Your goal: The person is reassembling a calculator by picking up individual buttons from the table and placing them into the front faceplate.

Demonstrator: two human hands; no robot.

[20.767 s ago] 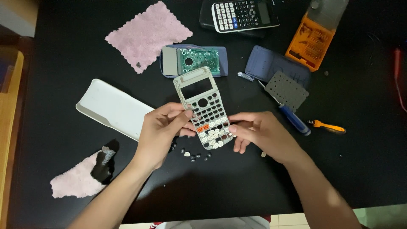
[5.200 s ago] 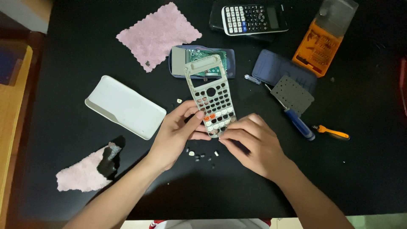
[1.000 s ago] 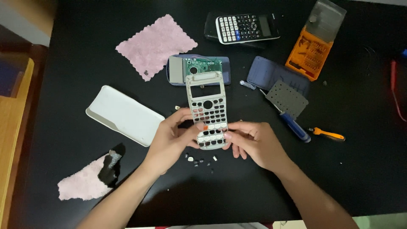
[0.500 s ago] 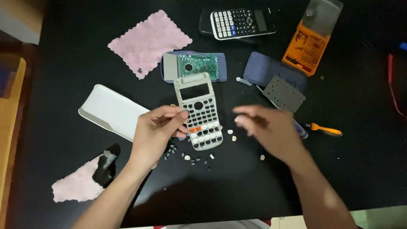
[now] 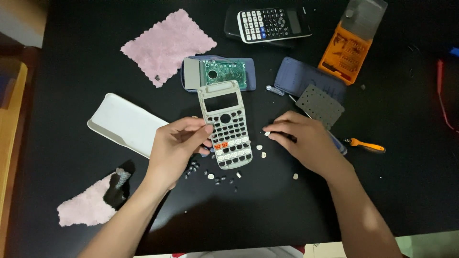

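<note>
In left grip (image 5: pixel 179 145): calculator faceplate (image 5: pixel 225 125)

Left hand (image 5: pixel 174 148) grips the calculator faceplate (image 5: pixel 225 125); right hand (image 5: pixel 306 141) touches a loose key (image 5: pixel 267 134).

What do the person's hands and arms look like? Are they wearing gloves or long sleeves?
No gloves and no long sleeves. The left hand and the right hand are both bare, and both forearms are uncovered right down to the bottom edge of the picture. No ring, watch or bracelet shows on either one. The fingernails look short and plain.
</note>
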